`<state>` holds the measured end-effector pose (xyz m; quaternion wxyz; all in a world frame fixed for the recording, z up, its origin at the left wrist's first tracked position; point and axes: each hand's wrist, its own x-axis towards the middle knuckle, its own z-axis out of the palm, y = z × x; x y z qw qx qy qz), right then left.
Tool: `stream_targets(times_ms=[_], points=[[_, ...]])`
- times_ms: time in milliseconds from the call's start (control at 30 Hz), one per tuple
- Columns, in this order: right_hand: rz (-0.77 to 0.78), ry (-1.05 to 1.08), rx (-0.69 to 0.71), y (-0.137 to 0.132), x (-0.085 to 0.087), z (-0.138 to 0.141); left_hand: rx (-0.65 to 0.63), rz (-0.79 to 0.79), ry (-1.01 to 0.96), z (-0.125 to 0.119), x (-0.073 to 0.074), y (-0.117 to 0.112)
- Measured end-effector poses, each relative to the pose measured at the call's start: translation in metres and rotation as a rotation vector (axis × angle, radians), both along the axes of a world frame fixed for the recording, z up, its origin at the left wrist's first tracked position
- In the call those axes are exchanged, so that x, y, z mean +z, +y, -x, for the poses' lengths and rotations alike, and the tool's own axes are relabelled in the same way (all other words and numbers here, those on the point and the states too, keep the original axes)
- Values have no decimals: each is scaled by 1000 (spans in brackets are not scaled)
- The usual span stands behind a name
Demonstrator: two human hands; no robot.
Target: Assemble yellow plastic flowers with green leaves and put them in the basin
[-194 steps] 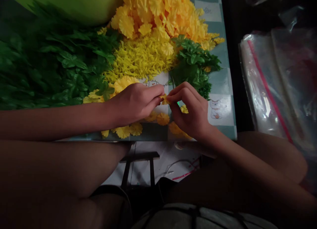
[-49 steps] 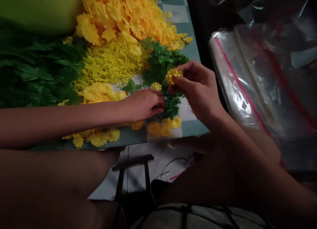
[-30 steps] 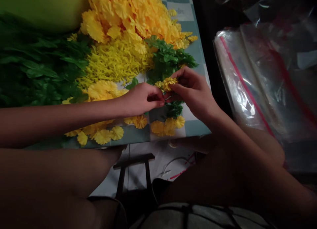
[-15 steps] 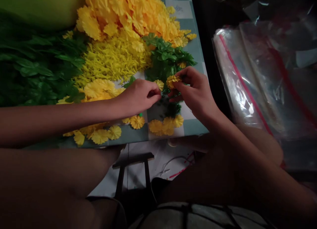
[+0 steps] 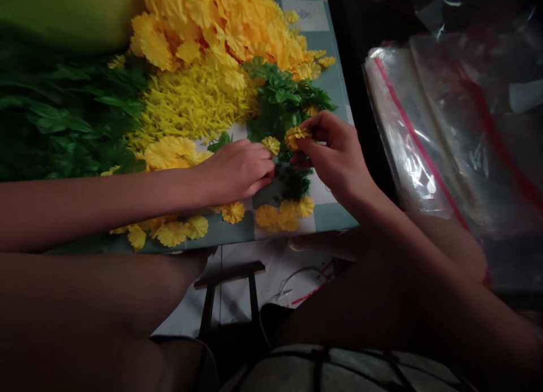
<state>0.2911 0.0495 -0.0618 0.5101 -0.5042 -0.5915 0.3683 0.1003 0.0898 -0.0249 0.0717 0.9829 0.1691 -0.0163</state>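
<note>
Between the thumb and fingers of my right hand (image 5: 333, 149) is a small yellow artificial flower (image 5: 296, 137) with ruffled petals. My left hand (image 5: 248, 168) is closed, back up, just left of it over the table. Whatever its curled fingertips hold is hidden. Another yellow blossom (image 5: 270, 146) shows right beside its knuckles. Green plastic leaves (image 5: 282, 86) lie just beyond both hands, and dark feathery greenery (image 5: 297, 181) sits beneath them. Loose yellow petal discs (image 5: 280, 216) lie by the near table edge.
A heap of orange-yellow petals (image 5: 220, 18) covers the far side, with thin yellow pieces (image 5: 195, 103) before it. Dark green leaves (image 5: 63, 109) are piled at the left. Clear plastic bags with red strips (image 5: 407, 126) lie right of the checked table (image 5: 335, 216). A stool (image 5: 231, 273) stands below.
My left hand has turned so its back faces up more and its fingers curl downward. The pinch of thumb and finger seen earlier is hidden. My right hand stays nearly still with the flower.
</note>
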Motion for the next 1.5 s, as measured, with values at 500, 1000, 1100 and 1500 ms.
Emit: stream_targets(times_ms=[500, 1000, 1100, 1500], points=[[-192, -301, 96, -39, 25, 46, 708, 854, -470, 25, 13, -15], [-326, -510, 34, -54, 14, 61, 583, 714, -526, 38, 8, -25], [-334, -554, 7, -55, 14, 62, 561, 696, -520, 39, 6, -26], [-470, -653, -35, -58, 6, 63, 431, 553, -507, 32, 9, -26]])
